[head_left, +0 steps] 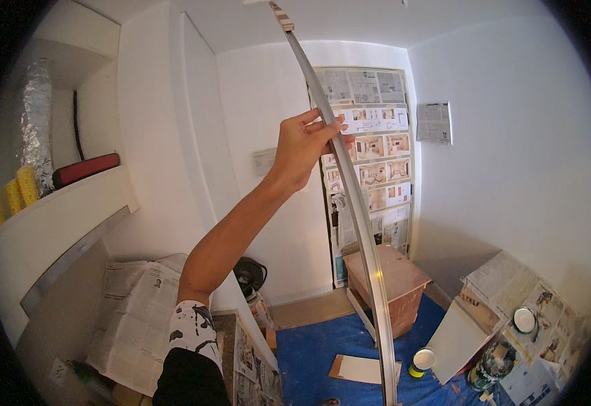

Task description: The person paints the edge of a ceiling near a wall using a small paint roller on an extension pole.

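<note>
A long silver-grey metal bar (358,196) runs from the lower edge of the picture up toward the ceiling, bowed by the lens. My left hand (306,145) is raised and closed around its upper middle, with the thumb side against the bar and some fingers passing behind it. At the bar's top end sits a small striped piece (282,16), reddish-brown and cream, close to the ceiling; whether it touches is unclear. The bar's lower end is cut off by the frame. My right hand is not in sight.
A wooden stool-like box (390,277) stands on a blue floor sheet (302,362). Open paint tins (423,362) and newspaper-covered furniture (505,277) are at right. Newspaper covers the door (377,169). A shelf (65,216) holds yellow rolls (27,184) and a red case (87,170).
</note>
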Tool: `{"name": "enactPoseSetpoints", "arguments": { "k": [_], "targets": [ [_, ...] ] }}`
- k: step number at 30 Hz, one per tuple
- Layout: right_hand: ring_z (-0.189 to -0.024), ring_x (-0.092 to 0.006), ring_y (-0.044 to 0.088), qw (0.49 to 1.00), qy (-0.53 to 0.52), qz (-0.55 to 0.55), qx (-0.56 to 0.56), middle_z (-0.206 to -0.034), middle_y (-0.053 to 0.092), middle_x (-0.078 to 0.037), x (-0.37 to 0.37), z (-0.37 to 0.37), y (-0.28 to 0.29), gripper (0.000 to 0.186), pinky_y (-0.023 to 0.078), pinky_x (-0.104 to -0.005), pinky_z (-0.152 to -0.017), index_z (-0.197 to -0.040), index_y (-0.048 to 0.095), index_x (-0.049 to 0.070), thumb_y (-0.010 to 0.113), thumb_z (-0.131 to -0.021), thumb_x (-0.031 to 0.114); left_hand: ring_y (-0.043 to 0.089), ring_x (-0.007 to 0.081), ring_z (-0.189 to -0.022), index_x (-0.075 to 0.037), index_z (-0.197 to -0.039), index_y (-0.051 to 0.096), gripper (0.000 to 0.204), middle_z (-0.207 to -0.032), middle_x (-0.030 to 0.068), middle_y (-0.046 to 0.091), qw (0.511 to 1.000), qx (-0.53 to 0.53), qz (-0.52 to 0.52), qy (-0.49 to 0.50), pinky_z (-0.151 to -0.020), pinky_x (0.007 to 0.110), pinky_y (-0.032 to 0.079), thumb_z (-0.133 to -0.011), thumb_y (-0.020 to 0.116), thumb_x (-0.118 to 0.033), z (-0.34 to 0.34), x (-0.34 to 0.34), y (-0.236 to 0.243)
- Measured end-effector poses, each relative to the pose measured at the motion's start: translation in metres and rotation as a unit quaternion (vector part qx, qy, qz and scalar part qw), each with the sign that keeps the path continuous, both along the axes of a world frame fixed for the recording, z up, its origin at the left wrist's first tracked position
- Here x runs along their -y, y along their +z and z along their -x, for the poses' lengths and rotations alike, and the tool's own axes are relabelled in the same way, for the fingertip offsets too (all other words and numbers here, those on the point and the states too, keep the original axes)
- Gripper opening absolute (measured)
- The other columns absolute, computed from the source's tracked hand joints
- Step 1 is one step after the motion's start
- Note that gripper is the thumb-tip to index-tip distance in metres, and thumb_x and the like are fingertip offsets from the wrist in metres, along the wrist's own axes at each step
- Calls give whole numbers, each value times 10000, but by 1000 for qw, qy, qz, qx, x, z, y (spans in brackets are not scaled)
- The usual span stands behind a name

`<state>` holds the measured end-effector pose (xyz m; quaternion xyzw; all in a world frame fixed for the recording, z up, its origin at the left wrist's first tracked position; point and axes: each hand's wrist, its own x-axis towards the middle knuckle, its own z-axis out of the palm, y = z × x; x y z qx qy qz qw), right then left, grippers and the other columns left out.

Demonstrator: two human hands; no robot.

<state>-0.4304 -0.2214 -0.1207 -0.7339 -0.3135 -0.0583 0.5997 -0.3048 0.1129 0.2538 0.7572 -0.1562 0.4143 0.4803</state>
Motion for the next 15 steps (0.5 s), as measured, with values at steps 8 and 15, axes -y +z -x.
{"name": "enactPoseSetpoints", "arguments": {
  "k": [8,15],
  "targets": [
    [-420,-197,406,997,45,16,-52,-566,504,-167,-5,1,29,465,340,-344,-413,-1395,407,108,501,-941,141,680,256,-823,182,-1159,475,426,-995,222,627,999,-3,39,10,-751,324,581,-839,624,-56,-8,-10,11],
    [-448,-192,447,997,65,-37,3,-669,572,-195,-78,-53,59,458,372,-341,-441,-1401,389,103,480,-955,144,678,282,-813,201,-1190,417,473,-990,231,618,997,-14,52,61,-750,332,584,-826,618,-26,-67,-98,29]
  ]
}}
